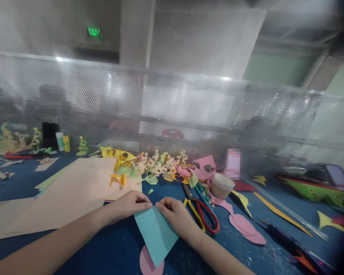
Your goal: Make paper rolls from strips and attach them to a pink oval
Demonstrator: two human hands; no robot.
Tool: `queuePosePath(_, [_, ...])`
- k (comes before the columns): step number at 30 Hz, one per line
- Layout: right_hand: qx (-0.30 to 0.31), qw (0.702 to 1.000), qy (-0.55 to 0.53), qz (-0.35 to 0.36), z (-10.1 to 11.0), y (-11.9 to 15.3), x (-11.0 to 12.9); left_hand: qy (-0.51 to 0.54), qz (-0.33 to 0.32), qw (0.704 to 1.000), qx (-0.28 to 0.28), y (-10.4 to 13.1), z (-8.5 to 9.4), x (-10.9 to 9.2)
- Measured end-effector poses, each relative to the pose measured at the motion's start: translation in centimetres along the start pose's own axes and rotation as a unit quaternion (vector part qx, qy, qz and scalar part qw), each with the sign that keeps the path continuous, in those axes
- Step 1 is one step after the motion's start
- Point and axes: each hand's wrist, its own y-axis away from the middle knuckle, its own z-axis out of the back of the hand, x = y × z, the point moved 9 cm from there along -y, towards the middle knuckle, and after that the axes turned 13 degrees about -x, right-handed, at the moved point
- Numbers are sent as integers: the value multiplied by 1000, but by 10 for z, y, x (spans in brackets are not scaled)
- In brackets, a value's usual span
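A piece of light blue paper (pixel 157 233) is held up in front of me by its upper edge. My left hand (pixel 133 204) pinches that edge at the left, fingers closed. Close beside it, my right hand (pixel 176 214) pinches the same edge, the two thumbs almost meeting. Below the paper lies a pink paper oval (pixel 149 261), partly covered by its lower corner. Scissors with red handles (pixel 208 217) rest just right of my right hand, next to a yellow-handled tool (pixel 194 214).
Large cream sheets (pixel 71 191) cover the table at left. Small paper spirals and cutouts (pixel 160 164) crowd the back middle. A white tub (pixel 222 185), pink ovals (pixel 246 228) and a dark blue pen-like tool (pixel 292 244) lie at right. A perforated metal screen (pixel 174 103) stands behind.
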Motion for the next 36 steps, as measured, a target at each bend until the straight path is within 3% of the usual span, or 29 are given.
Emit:
queuePosePath(22, [41, 999, 8, 19, -9, 1, 0, 79, 27, 996, -35, 3, 2, 5])
queuePosePath(36, [65, 998, 0, 5, -13, 3, -2, 102, 31, 994, -26, 2, -1, 10])
